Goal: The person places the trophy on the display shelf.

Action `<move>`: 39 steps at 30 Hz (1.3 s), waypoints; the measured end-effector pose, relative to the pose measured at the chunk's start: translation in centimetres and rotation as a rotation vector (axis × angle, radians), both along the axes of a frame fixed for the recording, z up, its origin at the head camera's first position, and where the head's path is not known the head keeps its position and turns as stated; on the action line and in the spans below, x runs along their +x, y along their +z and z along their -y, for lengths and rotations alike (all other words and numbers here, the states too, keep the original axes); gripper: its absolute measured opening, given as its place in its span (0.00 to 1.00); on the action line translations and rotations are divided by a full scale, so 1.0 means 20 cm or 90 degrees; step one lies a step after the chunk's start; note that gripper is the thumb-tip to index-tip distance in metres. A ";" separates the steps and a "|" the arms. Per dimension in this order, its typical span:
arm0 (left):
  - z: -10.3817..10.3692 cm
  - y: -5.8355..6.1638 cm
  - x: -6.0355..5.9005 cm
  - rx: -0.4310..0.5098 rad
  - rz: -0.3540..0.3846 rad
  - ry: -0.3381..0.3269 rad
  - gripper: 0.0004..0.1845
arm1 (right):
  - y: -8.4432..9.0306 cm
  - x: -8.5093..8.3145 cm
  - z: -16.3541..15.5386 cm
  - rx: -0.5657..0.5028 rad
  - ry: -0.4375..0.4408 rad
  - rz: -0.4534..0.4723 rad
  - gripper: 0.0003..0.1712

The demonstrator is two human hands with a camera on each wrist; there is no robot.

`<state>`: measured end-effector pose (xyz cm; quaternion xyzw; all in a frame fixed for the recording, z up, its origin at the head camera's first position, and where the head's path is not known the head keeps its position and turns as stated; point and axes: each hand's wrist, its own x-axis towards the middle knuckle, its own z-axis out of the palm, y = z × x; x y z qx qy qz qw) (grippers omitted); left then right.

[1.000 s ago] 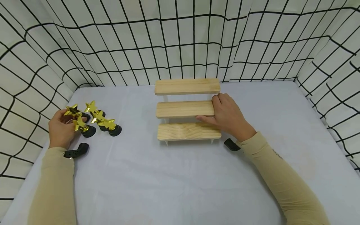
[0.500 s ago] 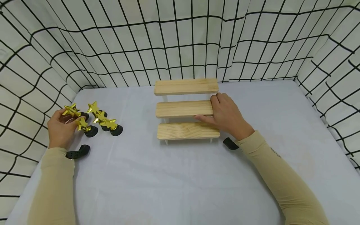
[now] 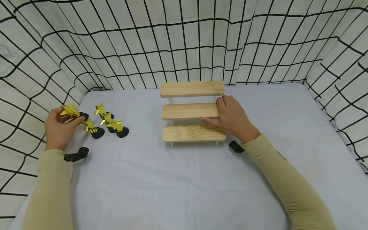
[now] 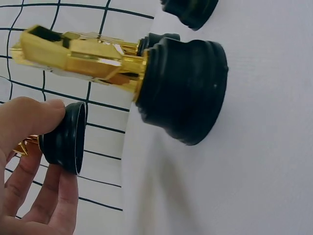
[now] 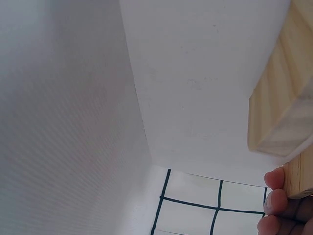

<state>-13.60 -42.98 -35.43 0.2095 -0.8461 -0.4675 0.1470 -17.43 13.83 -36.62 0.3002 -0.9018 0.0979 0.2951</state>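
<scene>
A three-step wooden riser [image 3: 192, 111] stands mid-table. My right hand [image 3: 231, 118] grips the right end of its middle step, thumb under the board and fingers on top; in the right wrist view only fingertips [image 5: 276, 203] show by the wood [image 5: 281, 112]. At the left, my left hand [image 3: 58, 126] holds one gold star trophy [image 3: 70, 111] by its black base [image 4: 66, 137], lifted and tilted. Three more star trophies [image 3: 110, 123] stand on the cloth beside it; the nearest one [image 4: 146, 73] fills the left wrist view.
The table [image 3: 184, 179] is covered in white cloth. Grid-patterned white fabric walls [image 3: 184, 41] close it in at the back and both sides. Black wrist-camera mounts [image 3: 76, 155] sit by each forearm.
My left hand has lifted one star trophy away from the group, up and to the left. My right hand has stayed on the middle step.
</scene>
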 end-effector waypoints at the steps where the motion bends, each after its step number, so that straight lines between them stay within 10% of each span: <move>1: 0.00 0.01 0.01 0.006 -0.010 -0.003 0.32 | 0.00 0.00 0.00 0.000 0.000 0.000 0.59; 39: -0.18 0.34 0.13 -0.104 -0.103 -0.095 0.30 | 0.00 -0.01 0.00 0.001 0.008 -0.036 0.60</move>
